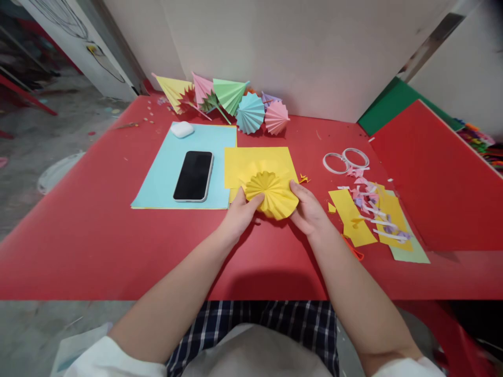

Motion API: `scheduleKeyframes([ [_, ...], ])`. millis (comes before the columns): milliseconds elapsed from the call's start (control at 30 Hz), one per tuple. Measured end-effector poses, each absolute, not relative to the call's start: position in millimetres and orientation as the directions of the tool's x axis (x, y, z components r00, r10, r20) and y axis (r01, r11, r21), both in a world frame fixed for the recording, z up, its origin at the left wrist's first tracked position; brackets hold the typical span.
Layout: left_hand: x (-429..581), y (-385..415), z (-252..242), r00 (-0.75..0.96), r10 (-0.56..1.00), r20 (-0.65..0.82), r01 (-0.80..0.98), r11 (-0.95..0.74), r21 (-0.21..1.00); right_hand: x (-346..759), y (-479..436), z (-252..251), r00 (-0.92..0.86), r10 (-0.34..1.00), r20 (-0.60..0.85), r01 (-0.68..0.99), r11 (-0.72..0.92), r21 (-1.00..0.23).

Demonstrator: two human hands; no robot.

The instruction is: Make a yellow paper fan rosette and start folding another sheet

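Observation:
A pleated yellow paper rosette (271, 196), fanned out into a scalloped disc, is held between both hands above the red table. My left hand (241, 212) pinches its left side, the thumb lying across the folds near the centre. On the opposite edge, my right hand (308, 209) grips the rim with the thumb on top and fingers beneath. Just behind the rosette lies a flat sheet of yellow paper (257, 157), partly covered by it. Small yellow scraps (304, 179) sit close to my right hand.
A black phone (194, 176) and a white rounded object (182, 129) rest on light blue paper (157, 183). Folded paper umbrellas (250, 112) stand along the wall. To the right are two tape rolls (356, 157), yellow paper pieces (353, 217), shredded scraps and a red board (444, 183).

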State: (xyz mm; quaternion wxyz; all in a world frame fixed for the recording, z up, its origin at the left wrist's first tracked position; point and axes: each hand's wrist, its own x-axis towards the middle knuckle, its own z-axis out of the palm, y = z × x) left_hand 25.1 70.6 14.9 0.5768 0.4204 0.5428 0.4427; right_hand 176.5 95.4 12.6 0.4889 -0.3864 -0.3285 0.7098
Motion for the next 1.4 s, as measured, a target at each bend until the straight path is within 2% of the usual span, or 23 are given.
scheduleKeyframes([
  [100,19,72,19,-0.161,0.987,-0.032,0.118,0.051,0.992,181,96,14,-0.236,0.945,-0.227,-0.385,-0.305,-0.871],
  [167,14,73,22,-0.244,0.954,0.175,0.318,-0.091,0.944,183,97,14,-0.212,0.946,-0.246,-0.32,-0.305,-0.897],
  [233,10,73,24,-0.148,0.938,0.312,0.485,-0.206,0.85,184,97,13,-0.166,0.953,-0.252,-0.262,-0.289,-0.921],
  [267,10,73,25,-0.059,0.941,0.332,0.533,-0.252,0.808,184,98,12,-0.136,0.96,-0.245,-0.24,-0.272,-0.932],
  [367,12,72,23,0.147,0.95,0.274,0.578,-0.307,0.756,182,98,9,-0.026,0.979,-0.203,-0.169,-0.205,-0.964],
  [467,16,71,19,0.163,0.957,0.239,0.573,-0.289,0.767,181,98,7,0.057,0.983,-0.175,-0.079,-0.17,-0.982],
  [567,19,71,18,0.143,0.972,0.188,0.538,-0.236,0.809,180,98,9,0.048,0.977,-0.209,-0.106,-0.203,-0.973],
  [700,21,69,19,0.174,0.984,0.029,0.352,-0.09,0.932,176,96,14,-0.075,0.957,-0.281,-0.232,-0.291,-0.928],
  [800,23,67,20,0.246,0.968,-0.057,0.22,0.001,0.975,173,96,13,-0.08,0.956,-0.283,-0.232,-0.293,-0.927],
  [867,24,67,20,0.253,0.963,-0.095,0.197,0.045,0.979,173,97,10,0.001,0.973,-0.232,-0.186,-0.228,-0.956],
  [1000,25,68,17,0.214,0.968,-0.131,0.185,0.092,0.979,174,97,8,0.148,0.989,-0.002,0.037,-0.007,-0.999],
  [1100,24,69,16,0.134,0.983,-0.122,0.17,0.099,0.981,174,93,13,0.126,0.979,0.16,0.212,0.13,-0.968],
  [1200,23,71,18,0.045,0.994,-0.097,0.192,0.087,0.978,170,87,18,0.014,0.949,0.315,0.325,0.293,-0.899],
  [1300,21,73,18,-0.005,0.996,-0.087,0.215,0.086,0.973,164,82,17,-0.107,0.931,0.348,0.392,0.361,-0.846],
  [1400,23,73,16,-0.028,0.998,-0.062,0.208,0.067,0.976,159,79,13,-0.131,0.95,0.284,0.387,0.313,-0.867],
])
